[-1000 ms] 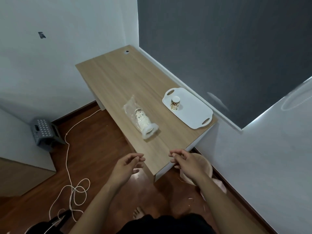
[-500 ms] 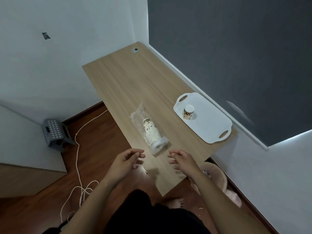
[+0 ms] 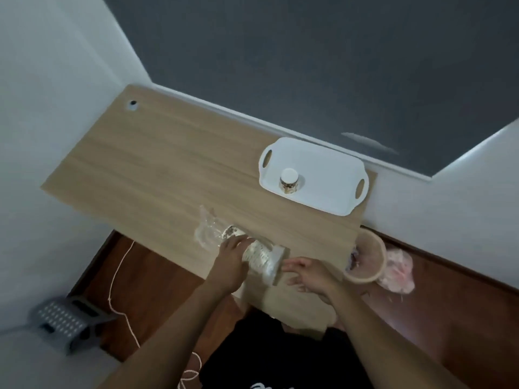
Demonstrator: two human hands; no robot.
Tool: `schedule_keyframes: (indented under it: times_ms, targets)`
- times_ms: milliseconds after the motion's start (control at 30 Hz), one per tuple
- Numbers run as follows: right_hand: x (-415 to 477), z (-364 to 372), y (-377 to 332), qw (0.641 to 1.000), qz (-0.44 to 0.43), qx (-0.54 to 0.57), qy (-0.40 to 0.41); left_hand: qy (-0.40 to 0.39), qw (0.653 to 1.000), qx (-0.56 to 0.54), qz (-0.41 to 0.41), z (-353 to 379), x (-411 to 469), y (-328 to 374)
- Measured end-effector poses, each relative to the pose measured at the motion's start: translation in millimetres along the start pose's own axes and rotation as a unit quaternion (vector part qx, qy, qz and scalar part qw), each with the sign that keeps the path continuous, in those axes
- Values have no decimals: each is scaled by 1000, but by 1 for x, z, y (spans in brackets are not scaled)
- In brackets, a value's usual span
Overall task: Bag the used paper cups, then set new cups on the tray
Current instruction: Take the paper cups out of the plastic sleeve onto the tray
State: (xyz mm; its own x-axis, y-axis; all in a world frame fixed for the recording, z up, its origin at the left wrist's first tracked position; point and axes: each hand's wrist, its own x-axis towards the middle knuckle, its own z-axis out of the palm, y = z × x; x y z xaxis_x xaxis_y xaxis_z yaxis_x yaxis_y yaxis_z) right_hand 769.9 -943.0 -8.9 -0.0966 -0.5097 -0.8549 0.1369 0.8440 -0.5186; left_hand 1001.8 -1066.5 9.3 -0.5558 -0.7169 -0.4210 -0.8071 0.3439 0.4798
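A stack of patterned paper cups in a clear plastic sleeve point(image 3: 259, 255) lies on its side near the front edge of the wooden table point(image 3: 157, 164). My left hand point(image 3: 230, 262) grips the sleeve around its middle. My right hand point(image 3: 309, 272) hovers just right of the stack's wide end, fingers spread and holding nothing. A white tray with handles point(image 3: 328, 175) sits at the table's far right, with one patterned cup point(image 3: 288, 181) standing upside down on it.
A round beige bin point(image 3: 365, 259) stands on the floor right of the table, a pink bag point(image 3: 398, 273) beside it. A grey step stool point(image 3: 64, 321) and a white cord point(image 3: 118, 276) lie on the wooden floor at left. Walls close in behind the table.
I have stepped up to the table. My left hand has taken hold of the sleeved cup stack, and my right hand has reached its wide end.
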Motion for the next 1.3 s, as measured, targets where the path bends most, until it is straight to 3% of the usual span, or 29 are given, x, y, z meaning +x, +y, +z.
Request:
schedule_keyframes:
  times_ms: [133, 233, 433, 633, 1000, 1300]
  targets:
    - [7, 27, 4, 997, 32, 57, 47, -137, 977, 154, 63, -10, 39, -12]
    - [11, 49, 9, 987, 51, 129, 85, -162, 954, 227, 109, -9, 59, -25]
    - [17, 85, 9, 967, 68, 207, 135, -200, 947, 199, 154, -10, 85, -42]
    - [31, 103, 1, 965, 68, 210, 140, -197, 944, 202, 170, -11, 91, -51]
    - [59, 124, -20, 968, 97, 145, 178, -189, 951, 177, 169, -6, 96, -62]
    - [44, 125, 0, 970, 33, 72, 230, -193, 956, 137, 173, 2, 99, -68]
